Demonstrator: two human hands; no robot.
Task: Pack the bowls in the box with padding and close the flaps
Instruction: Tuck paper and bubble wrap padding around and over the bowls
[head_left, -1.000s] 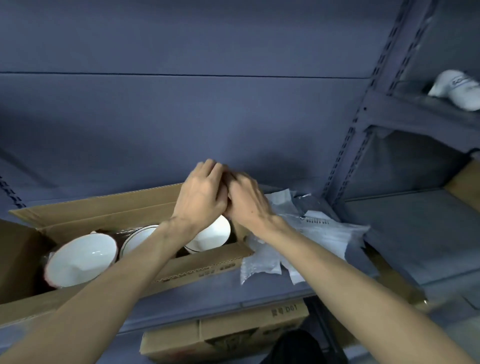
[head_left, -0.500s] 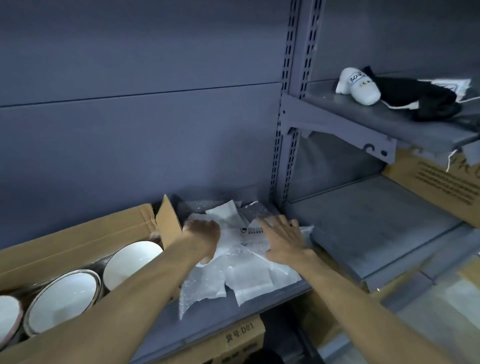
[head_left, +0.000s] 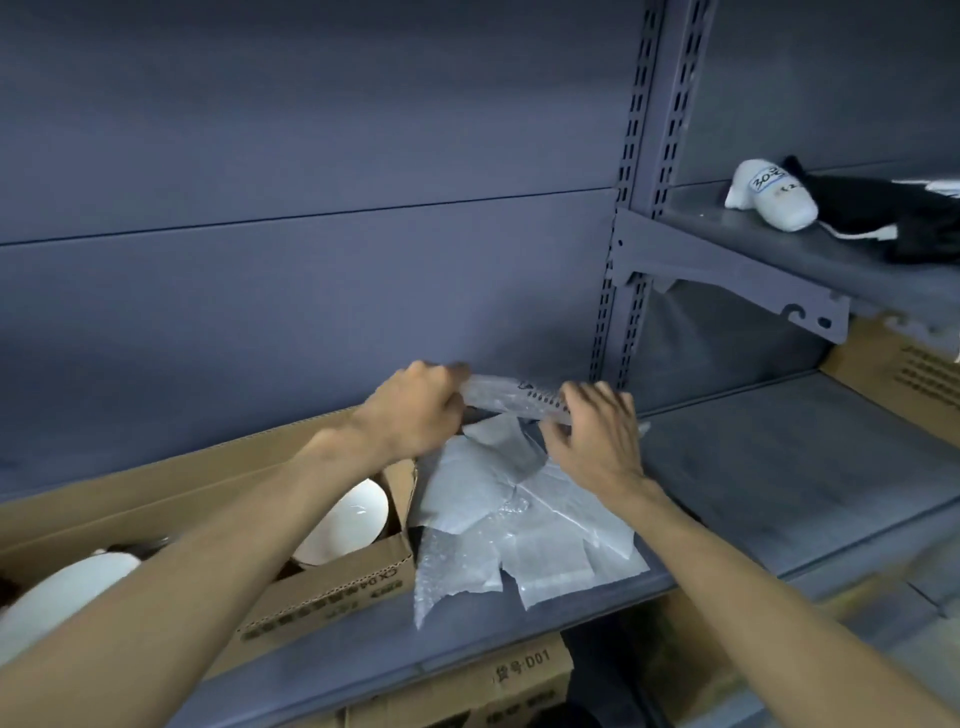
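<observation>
An open cardboard box (head_left: 332, 587) stands on the grey shelf at the left, with white bowls (head_left: 345, 519) inside, partly hidden by my left forearm. To its right lies a pile of bubble-wrap padding sheets (head_left: 519, 525). My left hand (head_left: 415, 410) and my right hand (head_left: 597, 436) each grip an end of one clear padding sheet (head_left: 511, 397), lifted above the pile near the back wall.
The grey shelf (head_left: 779, 483) stretches to the right of the pile. A cardboard carton (head_left: 893, 364) sits at the far right under an upper shelf holding a white object (head_left: 769, 195) and black cloth (head_left: 883, 213). Another labelled box (head_left: 519, 680) sits below.
Both hands were pressed on the padding pile half a second ago; now they have lifted one sheet off it. Earlier still they were together above the box. The view swung right.
</observation>
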